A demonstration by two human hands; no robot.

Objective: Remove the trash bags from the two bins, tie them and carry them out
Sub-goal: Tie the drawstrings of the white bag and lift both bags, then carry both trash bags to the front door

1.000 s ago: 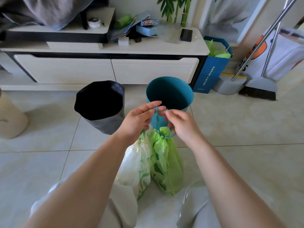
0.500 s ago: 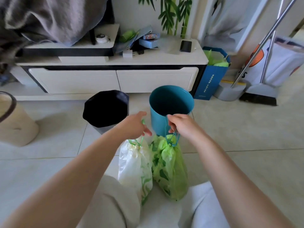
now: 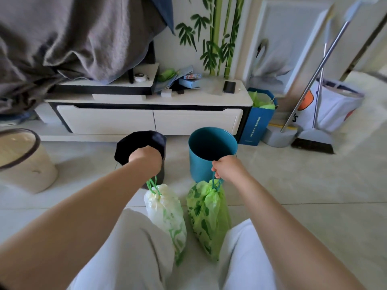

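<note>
Two tied trash bags hang in front of my knees. My left hand is closed on the green drawstring of the white bag. My right hand grips the blue drawstring of the green bag. Both bags are cinched shut at the top and hang side by side, close together. Behind my hands stand the two bins on the tiled floor: a black one on the left and a teal one on the right, both without liners.
A low white TV cabinet runs along the back wall. A beige bucket stands at the left. A blue paper bag, dustpan and broom are at the right. Grey cloth hangs at upper left.
My hands went from tying the green bag's string to each gripping one bag's drawstring. The hands have spread apart and the view has risen, with both bags lifted.
</note>
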